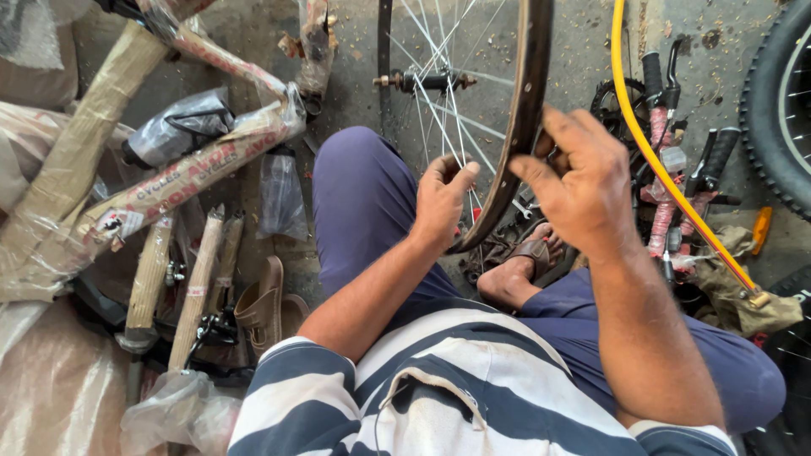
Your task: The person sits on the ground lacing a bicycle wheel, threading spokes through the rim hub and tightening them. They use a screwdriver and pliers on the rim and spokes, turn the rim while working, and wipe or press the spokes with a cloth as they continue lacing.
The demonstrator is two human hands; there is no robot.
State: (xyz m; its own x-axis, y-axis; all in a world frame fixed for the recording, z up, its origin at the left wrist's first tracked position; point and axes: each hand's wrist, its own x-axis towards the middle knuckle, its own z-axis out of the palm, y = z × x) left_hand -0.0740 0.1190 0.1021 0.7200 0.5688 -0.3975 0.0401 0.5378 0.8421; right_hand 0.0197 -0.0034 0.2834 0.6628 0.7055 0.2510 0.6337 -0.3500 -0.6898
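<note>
Wheel rim [525, 118] cut off above, partly behind right hand [583, 190].

Paper-wrapped bicycle frame [169, 181] (red-lettered white label) far left, clear plastic bags [182, 409] below

A paper-wrapped bicycle frame [152, 160], brown sandal [263, 304], yellow hose [667, 169] and knobbly tyre [773, 110] lie around.

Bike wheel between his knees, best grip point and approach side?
Grip the wheel by its dark rim, probably on the lower arc nearest the person, coming from both faces. It stands upright and edge-on to the camera, so the left hand closes from the spoke side and the right hand from the opposite face. The spokes look too thin to hold, and the hub axle sits farther off.
</note>
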